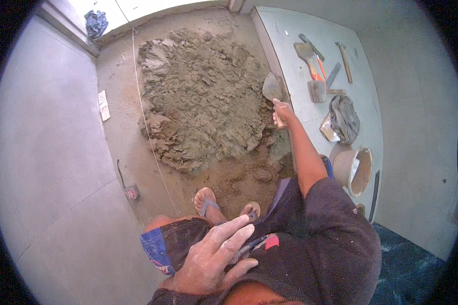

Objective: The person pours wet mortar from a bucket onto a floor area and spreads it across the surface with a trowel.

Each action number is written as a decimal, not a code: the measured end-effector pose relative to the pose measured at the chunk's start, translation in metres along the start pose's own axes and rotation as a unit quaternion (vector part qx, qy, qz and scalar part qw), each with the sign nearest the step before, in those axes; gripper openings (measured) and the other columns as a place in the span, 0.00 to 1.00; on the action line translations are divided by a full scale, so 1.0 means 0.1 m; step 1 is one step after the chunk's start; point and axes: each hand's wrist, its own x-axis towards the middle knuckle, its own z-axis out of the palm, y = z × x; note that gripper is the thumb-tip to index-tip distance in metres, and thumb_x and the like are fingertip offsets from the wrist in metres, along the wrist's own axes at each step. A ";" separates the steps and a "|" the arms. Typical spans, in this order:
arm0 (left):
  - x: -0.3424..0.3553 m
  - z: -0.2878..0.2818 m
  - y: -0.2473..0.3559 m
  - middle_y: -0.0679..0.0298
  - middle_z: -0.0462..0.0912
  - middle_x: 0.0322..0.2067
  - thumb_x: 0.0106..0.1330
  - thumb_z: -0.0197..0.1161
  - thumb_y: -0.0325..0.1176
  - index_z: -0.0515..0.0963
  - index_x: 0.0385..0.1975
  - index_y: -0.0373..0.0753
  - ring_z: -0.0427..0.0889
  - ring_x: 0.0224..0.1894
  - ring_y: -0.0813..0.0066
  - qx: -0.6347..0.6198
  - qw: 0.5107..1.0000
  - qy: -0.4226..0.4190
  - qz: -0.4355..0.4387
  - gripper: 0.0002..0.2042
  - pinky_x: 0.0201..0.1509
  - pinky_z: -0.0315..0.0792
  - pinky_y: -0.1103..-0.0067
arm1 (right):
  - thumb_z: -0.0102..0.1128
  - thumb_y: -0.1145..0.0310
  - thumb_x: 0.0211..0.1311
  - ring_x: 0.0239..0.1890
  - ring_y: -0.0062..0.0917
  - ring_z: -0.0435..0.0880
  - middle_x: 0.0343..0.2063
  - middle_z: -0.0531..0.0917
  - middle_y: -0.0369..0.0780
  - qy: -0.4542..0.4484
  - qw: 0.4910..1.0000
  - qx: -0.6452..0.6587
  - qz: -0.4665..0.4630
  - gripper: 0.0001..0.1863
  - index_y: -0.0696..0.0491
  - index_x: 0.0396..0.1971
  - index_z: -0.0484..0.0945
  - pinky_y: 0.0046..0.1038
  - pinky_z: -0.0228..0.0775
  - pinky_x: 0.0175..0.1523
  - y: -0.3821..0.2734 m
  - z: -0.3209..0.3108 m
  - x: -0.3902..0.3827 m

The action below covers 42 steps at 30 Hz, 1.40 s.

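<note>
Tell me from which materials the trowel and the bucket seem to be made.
Trowel: blade probably metal, dull grey, thin; handle likely wood, matte tan below the right hand. Bucket: perhaps plastic, its pale wall smooth and matte; stains leave this open.

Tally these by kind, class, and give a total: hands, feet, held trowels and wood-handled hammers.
Hands (left hand, right hand): 2
Feet (left foot, right foot): 2
Held trowel: 1
Hammers (slim hammer, blocky hammer): 2
Total: 7
</note>
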 end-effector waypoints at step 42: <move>0.25 0.03 0.04 0.50 0.72 0.58 0.52 0.74 0.35 0.69 0.58 0.39 0.77 0.54 0.50 -0.001 0.999 -0.051 0.012 0.32 0.55 0.74 0.65 | 0.55 0.42 0.63 0.17 0.25 0.75 0.21 0.75 0.39 -0.024 0.994 0.104 -0.013 0.30 0.59 0.41 0.72 0.30 0.73 0.20 0.06 -0.20 -0.14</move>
